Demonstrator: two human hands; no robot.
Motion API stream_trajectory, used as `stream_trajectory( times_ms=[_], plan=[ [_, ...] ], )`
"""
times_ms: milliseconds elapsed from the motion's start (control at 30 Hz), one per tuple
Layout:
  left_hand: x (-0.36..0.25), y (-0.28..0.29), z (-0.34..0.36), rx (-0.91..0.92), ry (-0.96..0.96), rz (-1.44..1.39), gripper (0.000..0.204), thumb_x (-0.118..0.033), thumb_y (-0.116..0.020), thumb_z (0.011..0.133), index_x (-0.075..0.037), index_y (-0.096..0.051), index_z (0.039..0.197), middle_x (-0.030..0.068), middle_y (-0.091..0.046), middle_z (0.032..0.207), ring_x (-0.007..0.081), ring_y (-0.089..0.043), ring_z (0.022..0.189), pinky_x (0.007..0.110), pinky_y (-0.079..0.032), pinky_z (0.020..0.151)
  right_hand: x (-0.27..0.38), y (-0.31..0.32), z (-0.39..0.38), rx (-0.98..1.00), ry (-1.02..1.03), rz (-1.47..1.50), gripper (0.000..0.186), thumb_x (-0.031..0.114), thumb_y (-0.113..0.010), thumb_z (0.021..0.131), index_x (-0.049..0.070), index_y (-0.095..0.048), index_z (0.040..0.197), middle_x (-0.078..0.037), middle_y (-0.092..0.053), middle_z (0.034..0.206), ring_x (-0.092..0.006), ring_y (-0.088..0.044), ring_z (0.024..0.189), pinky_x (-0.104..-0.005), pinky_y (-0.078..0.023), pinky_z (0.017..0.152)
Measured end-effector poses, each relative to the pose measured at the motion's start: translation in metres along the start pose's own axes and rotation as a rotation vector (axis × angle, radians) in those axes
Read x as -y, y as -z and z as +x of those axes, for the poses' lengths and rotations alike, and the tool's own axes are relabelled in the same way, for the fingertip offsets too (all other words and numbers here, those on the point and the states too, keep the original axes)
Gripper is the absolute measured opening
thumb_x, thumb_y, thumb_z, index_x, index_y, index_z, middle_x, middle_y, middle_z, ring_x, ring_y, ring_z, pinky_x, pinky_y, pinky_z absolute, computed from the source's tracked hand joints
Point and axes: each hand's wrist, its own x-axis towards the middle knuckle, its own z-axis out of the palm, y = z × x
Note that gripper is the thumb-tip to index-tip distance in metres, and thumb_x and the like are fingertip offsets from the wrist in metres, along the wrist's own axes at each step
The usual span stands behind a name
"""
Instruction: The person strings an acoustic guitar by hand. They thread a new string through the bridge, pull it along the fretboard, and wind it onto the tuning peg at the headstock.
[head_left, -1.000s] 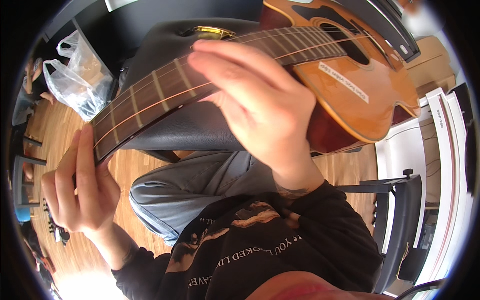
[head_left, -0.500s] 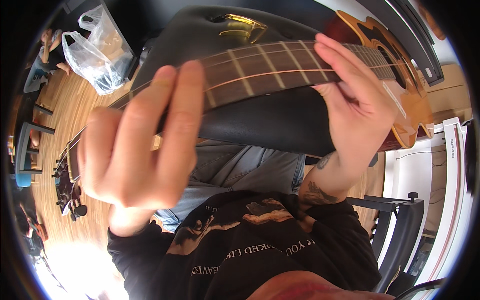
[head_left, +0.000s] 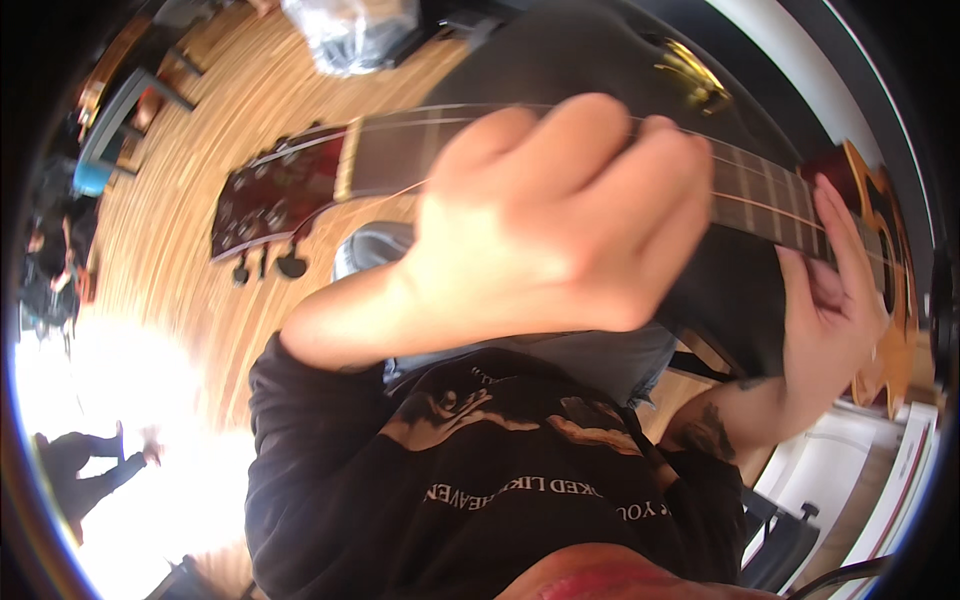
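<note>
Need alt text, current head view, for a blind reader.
A person's curled left hand crosses a dark-brown guitar fretboard; their right hand spans it nearer the orange-brown wooden body. The dark-red headstock points left, and a gold metal clip lies on a black padded surface.

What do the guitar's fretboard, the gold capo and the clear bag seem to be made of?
Fretboard: probably matte wood, dark brown with little shine.
Gold capo: apparently polished metal, given its bright glints; coated plastic possible.
Clear bag: likely thin, glossy plastic, see-through and crinkled.
</note>
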Motion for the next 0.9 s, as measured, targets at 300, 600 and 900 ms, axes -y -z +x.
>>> stream_trajectory(
  times_ms=[300,600,900],
  plan=[
    [-0.007,0.023,-0.009,-0.030,0.179,-0.141,0.018,-0.022,-0.068,0.055,-0.010,-0.054,0.056,-0.0003,-0.041,0.068,0.0173,-0.047,0.065,0.029,-0.033,0.051,0.074,-0.007,0.012,0.150,0.264,-0.434,0.033,0.015,-0.090,0.082,0.000,-0.080,0.110,-0.009,-0.078,0.112,-0.0151,-0.070,0.081,-0.0259,-0.051,0.061],
    [0.050,0.096,-0.035,-0.151,0.235,-0.233,0.019,-0.017,-0.070,0.058,-0.003,-0.065,0.069,0.0054,-0.052,0.074,0.0191,-0.052,0.066,0.029,-0.040,0.052,0.135,-0.086,0.049,0.490,0.623,-0.006,0.005,0.000,-0.068,0.090,-0.004,-0.065,0.091,-0.011,-0.061,0.082,-0.0224,-0.055,0.067,-0.0315,-0.042,0.062],
    [0.116,0.155,-0.081,-0.095,0.603,-0.356,0.018,-0.002,-0.081,0.076,0.007,-0.080,0.092,0.0154,-0.074,0.082,0.0208,-0.067,0.069,0.028,-0.049,0.061,0.220,-0.144,0.091,0.967,0.619,0.098,0.013,0.006,-0.061,0.100,-0.003,-0.071,0.097,-0.006,-0.066,0.077,-0.0104,-0.049,0.055,-0.0265,-0.033,0.052]
  ],
)
